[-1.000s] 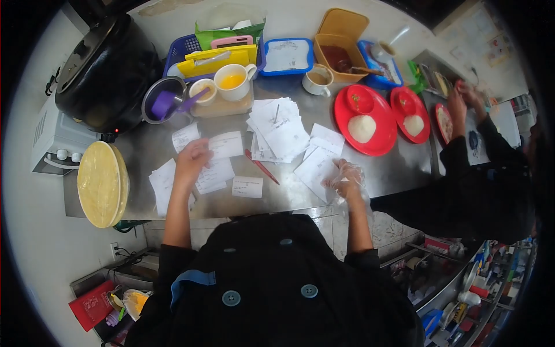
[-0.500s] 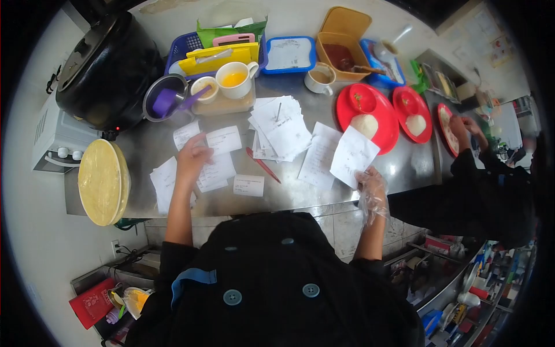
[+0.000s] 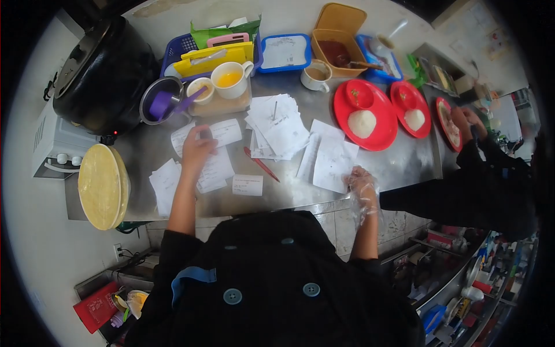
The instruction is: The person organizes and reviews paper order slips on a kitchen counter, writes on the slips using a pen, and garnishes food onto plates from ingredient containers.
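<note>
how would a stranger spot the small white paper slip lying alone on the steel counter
Find the shiny steel counter, then the slim red pen on it. Left of the pen's near end lies the small white rectangular paper slip. Unlike neighbouring piled white papers, it overlaps nothing.

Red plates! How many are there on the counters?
3: a big red plate to the right of the papers, a second red plate just right of it, and a third red plate, partly covered by the other person's hands.
</note>
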`<state>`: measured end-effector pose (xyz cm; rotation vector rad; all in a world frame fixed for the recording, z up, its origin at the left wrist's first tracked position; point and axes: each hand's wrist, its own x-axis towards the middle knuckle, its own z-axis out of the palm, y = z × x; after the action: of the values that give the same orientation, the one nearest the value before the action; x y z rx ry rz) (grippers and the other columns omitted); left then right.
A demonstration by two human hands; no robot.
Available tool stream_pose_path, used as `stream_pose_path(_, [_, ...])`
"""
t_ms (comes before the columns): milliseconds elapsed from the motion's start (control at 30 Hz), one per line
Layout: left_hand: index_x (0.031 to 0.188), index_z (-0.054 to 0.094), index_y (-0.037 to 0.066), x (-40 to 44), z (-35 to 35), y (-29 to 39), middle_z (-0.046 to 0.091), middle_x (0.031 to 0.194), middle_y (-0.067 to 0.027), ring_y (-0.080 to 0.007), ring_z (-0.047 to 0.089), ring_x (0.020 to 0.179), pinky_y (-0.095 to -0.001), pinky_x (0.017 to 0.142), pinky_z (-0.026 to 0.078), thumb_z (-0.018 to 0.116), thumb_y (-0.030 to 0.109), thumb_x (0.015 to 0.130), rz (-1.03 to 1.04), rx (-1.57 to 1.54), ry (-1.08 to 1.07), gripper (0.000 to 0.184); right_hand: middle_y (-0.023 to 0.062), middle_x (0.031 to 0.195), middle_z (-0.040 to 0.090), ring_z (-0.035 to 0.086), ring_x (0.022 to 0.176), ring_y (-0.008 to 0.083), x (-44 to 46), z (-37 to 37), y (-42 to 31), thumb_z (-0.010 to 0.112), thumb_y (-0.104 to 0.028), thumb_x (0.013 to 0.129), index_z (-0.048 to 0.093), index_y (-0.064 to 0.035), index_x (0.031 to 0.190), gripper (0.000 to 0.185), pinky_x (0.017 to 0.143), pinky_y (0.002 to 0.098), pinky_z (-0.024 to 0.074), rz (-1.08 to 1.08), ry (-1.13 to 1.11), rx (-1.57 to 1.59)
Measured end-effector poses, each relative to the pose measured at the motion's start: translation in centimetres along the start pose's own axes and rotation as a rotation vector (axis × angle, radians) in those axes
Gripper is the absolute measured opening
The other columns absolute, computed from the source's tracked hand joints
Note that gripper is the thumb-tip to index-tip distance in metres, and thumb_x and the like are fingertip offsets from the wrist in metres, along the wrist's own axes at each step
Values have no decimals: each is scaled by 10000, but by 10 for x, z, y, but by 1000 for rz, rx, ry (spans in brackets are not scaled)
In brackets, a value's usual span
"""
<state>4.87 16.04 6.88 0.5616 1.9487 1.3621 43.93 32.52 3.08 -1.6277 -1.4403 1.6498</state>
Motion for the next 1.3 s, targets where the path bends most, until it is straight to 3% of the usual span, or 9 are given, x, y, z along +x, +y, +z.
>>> stream_pose_path(300, [1104, 550, 44, 4, 0, -17, 654, 848, -79, -118, 549, 592, -258, 602, 449, 650, 85, 700, 264, 470, 203, 418, 2, 660, 559, 497, 588, 93, 1, 16, 10, 693, -66, 707, 617, 6, 857, 182, 533, 243, 411, -37, 49, -52])
stream_pose_path(600, [1000, 615, 70, -11, -19, -18, 652, 882, -72, -144, 522, 562, -271, 587, 439, 657, 93, 700, 249, 427, 259, 304, 71, 699, 607, 549, 585, 144, 2, 15, 8, 689, -74, 704, 608, 14, 879, 212, 543, 283, 448, -86, -46, -78])
stream_pose_path(700, [969, 623, 58, -16, -23, -18, 651, 874, -72, -148, 549, 596, -264, 585, 440, 646, 88, 721, 243, 445, 265, 251, 210, 814, 616, 596, 684, 329, -27, 28, -41, 648, -80, 704, 608, 10, 897, 216, 649, 403, 474, -245, 301, -851])
stream_pose_path(833, [934, 633, 35, -21, 2, -19, 648, 864, -91, -169, 605, 707, -276, 631, 474, 595, 64, 786, 321, 387, 163, 155, 179, 855, 608, 587, 753, 314, -9, 56, -61, 641, -72, 718, 613, -5, 927, 222, 717, 367, 468, -614, 303, -710])
stream_pose_path(900, [963, 642, 44, -17, 29, -26, 661, 843, -61, -85, 587, 693, -213, 600, 445, 608, 45, 786, 420, 269, 8, 181, 168, 935, 605, 572, 861, 307, 8, 86, -69, 637, -53, 718, 611, -6, 940, 229, 781, 366, 448, -858, 211, -604])
stream_pose_path(967, [1001, 632, 37, -16, 56, -19, 658, 858, -75, -107, 599, 721, -226, 635, 463, 585, 30, 796, 390, 125, -148, 211, 185, 956, 597, 562, 899, 332, 28, 118, -79, 670, -155, 710, 597, -2, 958, 301, 801, 402, 433, -1025, 160, -611])
stream_pose_path(1067, [1047, 606, 15, -1, 84, -30, 657, 865, -82, -130, 607, 728, -239, 667, 473, 587, 39, 791, 461, 137, -121, 258, 196, 945, 598, 570, 871, 346, 46, 150, -101, 703, -237, 677, 593, 7, 941, 375, 777, 400, 436, -1068, 156, -769])
stream_pose_path(1133, [1071, 584, -3, 6, 91, -31, 656, 859, -89, -143, 613, 741, -250, 684, 476, 603, 62, 779, 283, 244, -111, 300, 196, 866, 614, 586, 810, 359, 56, 160, -107, 731, -263, 632, 597, 18, 916, 421, 731, 406, 447, -916, 97, -969])
stream_pose_path(1300, [995, 589, 4, 5, 92, -25, 643, 799, -88, -146, 604, 720, -258, 661, 470, 636, 105, 764, 248, 204, -75, 256, 206, 764, 620, 603, 704, 332, 67, 158, -99, 736, -251, 614, 614, 31, 875, 403, 664, 392, 456, -759, 55, -683])
